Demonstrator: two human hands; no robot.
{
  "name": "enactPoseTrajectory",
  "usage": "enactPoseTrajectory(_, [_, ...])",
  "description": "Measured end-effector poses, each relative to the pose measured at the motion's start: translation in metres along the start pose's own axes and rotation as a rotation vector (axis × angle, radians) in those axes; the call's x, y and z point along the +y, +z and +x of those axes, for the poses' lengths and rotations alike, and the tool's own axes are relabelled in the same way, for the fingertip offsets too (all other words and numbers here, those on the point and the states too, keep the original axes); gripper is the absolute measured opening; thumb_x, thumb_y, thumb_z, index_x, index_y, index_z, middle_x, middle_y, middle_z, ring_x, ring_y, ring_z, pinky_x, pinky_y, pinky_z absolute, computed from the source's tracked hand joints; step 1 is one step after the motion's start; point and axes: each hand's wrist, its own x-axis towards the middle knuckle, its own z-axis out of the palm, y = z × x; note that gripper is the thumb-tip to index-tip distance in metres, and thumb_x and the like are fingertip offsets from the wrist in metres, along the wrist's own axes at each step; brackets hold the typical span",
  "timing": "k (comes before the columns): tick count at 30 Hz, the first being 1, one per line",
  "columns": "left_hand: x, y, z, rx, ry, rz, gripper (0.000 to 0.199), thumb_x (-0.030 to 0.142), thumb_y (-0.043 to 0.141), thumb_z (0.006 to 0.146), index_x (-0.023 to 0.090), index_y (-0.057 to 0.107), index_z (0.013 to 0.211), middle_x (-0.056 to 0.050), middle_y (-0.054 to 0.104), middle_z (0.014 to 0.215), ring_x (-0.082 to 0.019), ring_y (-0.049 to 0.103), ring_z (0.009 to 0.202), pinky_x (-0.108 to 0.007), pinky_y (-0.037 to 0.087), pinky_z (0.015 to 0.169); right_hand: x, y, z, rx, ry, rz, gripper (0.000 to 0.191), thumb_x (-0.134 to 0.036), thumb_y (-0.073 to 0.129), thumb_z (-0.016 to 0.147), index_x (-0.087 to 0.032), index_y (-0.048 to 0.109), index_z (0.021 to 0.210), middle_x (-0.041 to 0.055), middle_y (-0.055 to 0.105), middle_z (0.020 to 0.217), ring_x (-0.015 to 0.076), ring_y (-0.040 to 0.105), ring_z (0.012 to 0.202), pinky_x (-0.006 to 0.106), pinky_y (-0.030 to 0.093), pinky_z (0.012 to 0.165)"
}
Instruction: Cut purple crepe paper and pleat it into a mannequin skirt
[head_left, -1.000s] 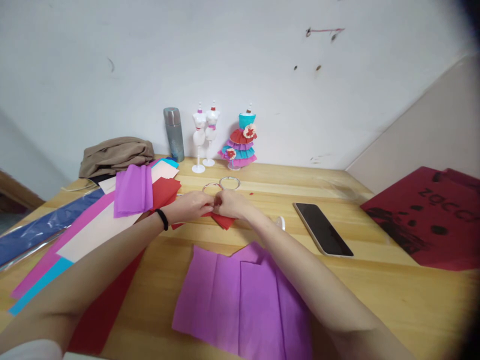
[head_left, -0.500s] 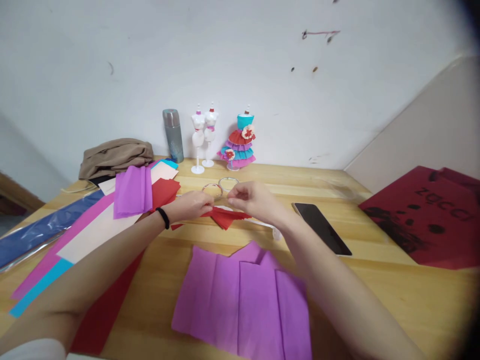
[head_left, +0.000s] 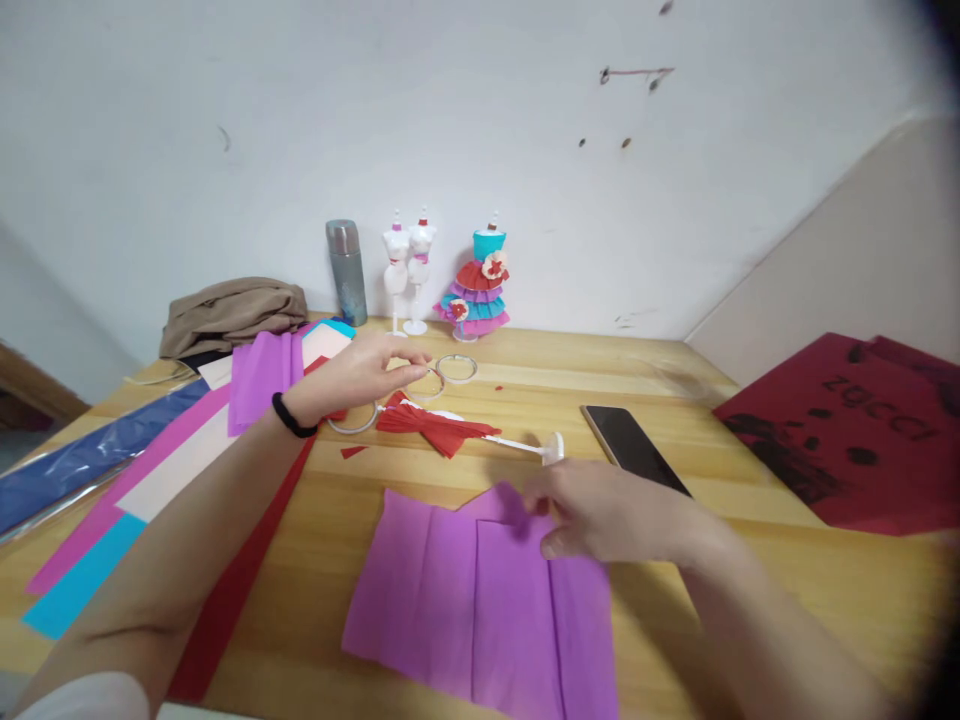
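Note:
My left hand [head_left: 367, 375], with a black band at the wrist, hovers by the tape rolls [head_left: 456, 368]; its thumb and fingers are apart, with nothing seen between them. My right hand [head_left: 592, 510] is over the upper right part of the folded purple paper [head_left: 450, 600], fingers curled and apart, nothing visible in them. Between the hands a small mannequin lies on its side, wrapped in red pleated paper [head_left: 427, 425], its white base [head_left: 553, 449] pointing right. A red scrap [head_left: 352, 452] is just left of it.
Purple pleated paper [head_left: 262, 385] and coloured sheets lie left. At the back stand a flask [head_left: 346, 275], white mannequins [head_left: 396, 250] and a dressed one [head_left: 484, 290]. A phone [head_left: 636, 450] and red bag [head_left: 847, 440] are right.
My hands have parted from above the red paper. The left has moved left and up; the right has come down and right over the purple paper. The lying mannequin is now uncovered.

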Motion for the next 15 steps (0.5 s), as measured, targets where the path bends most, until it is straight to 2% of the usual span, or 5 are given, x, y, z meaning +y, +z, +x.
enactPoseTrajectory(2, [0.014, -0.010, 0.001, 0.059, 0.021, -0.097, 0.027, 0.038, 0.056, 0.089, 0.015, 0.071, 0.086, -0.006, 0.076, 0.099, -0.020, 0.069, 0.094, -0.032, 0.052, 0.086, -0.004, 0.009, 0.006, -0.062, 0.002, 0.005, 0.016, -0.016, 0.070, 0.068, -0.023, 0.072, 0.083, 0.0021, 0.072, 0.085, 0.0189, 0.065, 0.081, 0.026, 0.039, 0.064])
enactPoseTrajectory(7, [0.047, -0.019, 0.000, 0.150, 0.123, -0.232, 0.024, 0.035, 0.059, 0.090, 0.015, 0.071, 0.084, -0.004, 0.077, 0.096, -0.019, 0.071, 0.096, -0.032, 0.054, 0.088, -0.011, 0.018, 0.019, -0.083, -0.067, -0.074, 0.022, -0.001, 0.056, 0.069, -0.020, 0.067, 0.075, 0.0011, 0.068, 0.075, 0.0147, 0.059, 0.068, 0.026, 0.033, 0.059])
enactPoseTrajectory(9, [0.057, -0.019, -0.002, 0.155, 0.158, -0.241, 0.021, 0.033, 0.060, 0.090, 0.016, 0.072, 0.085, -0.003, 0.077, 0.094, -0.018, 0.071, 0.094, -0.031, 0.055, 0.088, -0.014, 0.017, 0.021, -0.079, -0.109, -0.058, 0.018, -0.003, 0.057, 0.071, -0.019, 0.065, 0.074, 0.0005, 0.067, 0.075, 0.0137, 0.058, 0.067, 0.026, 0.033, 0.060])
enactPoseTrajectory(12, [0.068, -0.021, -0.009, 0.151, 0.192, -0.251, 0.018, 0.029, 0.061, 0.089, 0.018, 0.073, 0.084, -0.002, 0.077, 0.092, -0.017, 0.072, 0.092, -0.029, 0.056, 0.086, -0.021, 0.020, 0.023, -0.067, -0.082, -0.092, 0.009, -0.016, 0.069, 0.071, -0.018, 0.065, 0.078, 0.0017, 0.068, 0.079, 0.0165, 0.060, 0.072, 0.028, 0.033, 0.063])
enactPoseTrajectory(15, [0.074, -0.023, -0.016, 0.176, 0.199, -0.278, 0.018, 0.029, 0.060, 0.089, 0.019, 0.073, 0.081, -0.001, 0.077, 0.092, -0.018, 0.072, 0.093, -0.029, 0.057, 0.086, -0.026, 0.026, 0.028, -0.099, -0.120, -0.145, 0.009, -0.011, 0.066, 0.070, -0.018, 0.066, 0.076, 0.0031, 0.069, 0.080, 0.0186, 0.061, 0.078, 0.028, 0.032, 0.063])
